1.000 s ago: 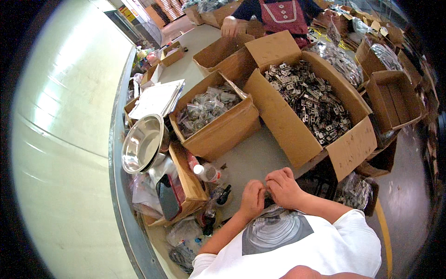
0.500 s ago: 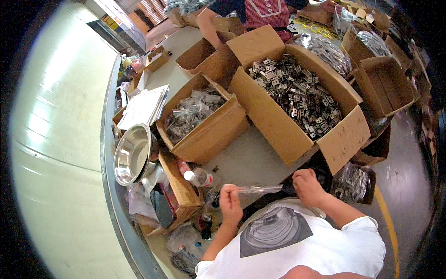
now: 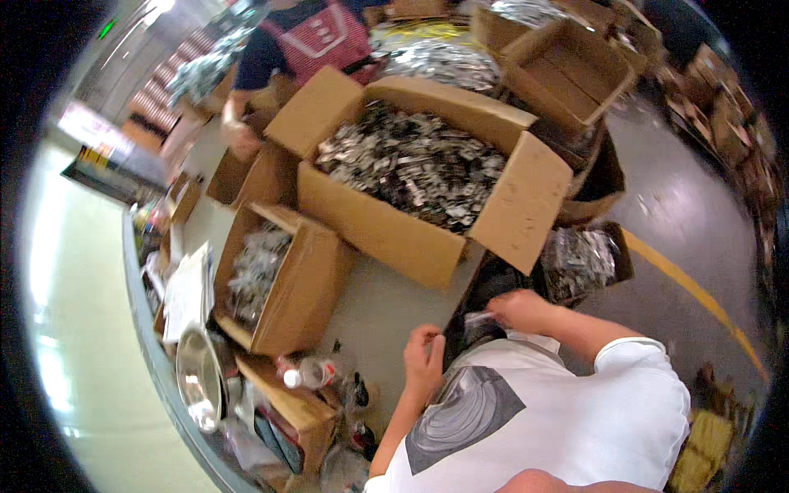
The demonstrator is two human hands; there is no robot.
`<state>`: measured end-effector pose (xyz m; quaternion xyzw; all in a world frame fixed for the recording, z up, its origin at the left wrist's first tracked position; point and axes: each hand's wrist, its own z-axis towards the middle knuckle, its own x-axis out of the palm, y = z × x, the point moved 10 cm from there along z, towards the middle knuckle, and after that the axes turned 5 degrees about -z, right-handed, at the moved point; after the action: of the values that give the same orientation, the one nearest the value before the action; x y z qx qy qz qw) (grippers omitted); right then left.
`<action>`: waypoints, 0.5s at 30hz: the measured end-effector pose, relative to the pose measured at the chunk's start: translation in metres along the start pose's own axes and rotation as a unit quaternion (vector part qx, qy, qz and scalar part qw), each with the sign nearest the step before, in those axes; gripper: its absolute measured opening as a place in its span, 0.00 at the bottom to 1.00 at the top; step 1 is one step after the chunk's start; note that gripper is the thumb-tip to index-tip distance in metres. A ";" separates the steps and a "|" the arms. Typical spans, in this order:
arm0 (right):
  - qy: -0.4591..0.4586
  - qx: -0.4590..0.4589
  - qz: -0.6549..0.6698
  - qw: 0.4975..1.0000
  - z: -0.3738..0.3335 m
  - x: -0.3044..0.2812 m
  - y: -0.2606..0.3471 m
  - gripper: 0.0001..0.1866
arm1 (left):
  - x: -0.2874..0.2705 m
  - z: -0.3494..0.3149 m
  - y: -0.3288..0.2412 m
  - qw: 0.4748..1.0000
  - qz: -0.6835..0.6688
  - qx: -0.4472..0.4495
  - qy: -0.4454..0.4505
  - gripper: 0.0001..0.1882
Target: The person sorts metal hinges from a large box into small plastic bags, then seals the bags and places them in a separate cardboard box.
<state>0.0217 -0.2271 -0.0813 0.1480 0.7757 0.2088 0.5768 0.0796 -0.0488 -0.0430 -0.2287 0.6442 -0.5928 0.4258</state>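
Fingers of the right hand [image 3: 519, 311] pinch a small clear plastic bag [image 3: 479, 319], just right of frame centre. The left hand [image 3: 424, 356] sits curled below it, and honestly can't tell if it's gripping anything. Above them is the big cardboard box [image 3: 386, 230] of small metal parts [image 3: 415, 164]; a smaller box [image 3: 300, 283] sits left.
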 end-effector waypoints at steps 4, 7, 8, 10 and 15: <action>0.006 0.222 -0.130 0.966 -0.067 -0.038 -0.102 0.07 | -0.022 -0.011 0.078 0.994 0.050 -0.082 -0.052 0.14; -0.050 0.311 -0.166 0.934 -0.108 -0.049 -0.166 0.09 | -0.030 -0.018 0.126 0.986 0.037 -0.147 -0.066 0.17; -0.062 0.347 -0.190 0.916 -0.115 -0.055 -0.175 0.10 | -0.036 -0.020 0.134 0.982 0.070 -0.155 -0.084 0.17; -0.076 0.388 -0.212 0.894 -0.123 -0.049 -0.190 0.11 | -0.035 -0.011 0.126 0.983 0.122 -0.115 -0.071 0.18; 0.121 0.262 -0.127 0.949 -0.066 0.059 -0.150 0.13 | -0.035 -0.014 0.122 0.946 0.307 -0.050 -0.089 0.18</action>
<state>-0.0569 -0.3400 -0.1885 0.1678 0.8795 -0.0605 0.4412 0.1125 0.0102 -0.1516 -0.0926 0.6718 -0.3776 0.6305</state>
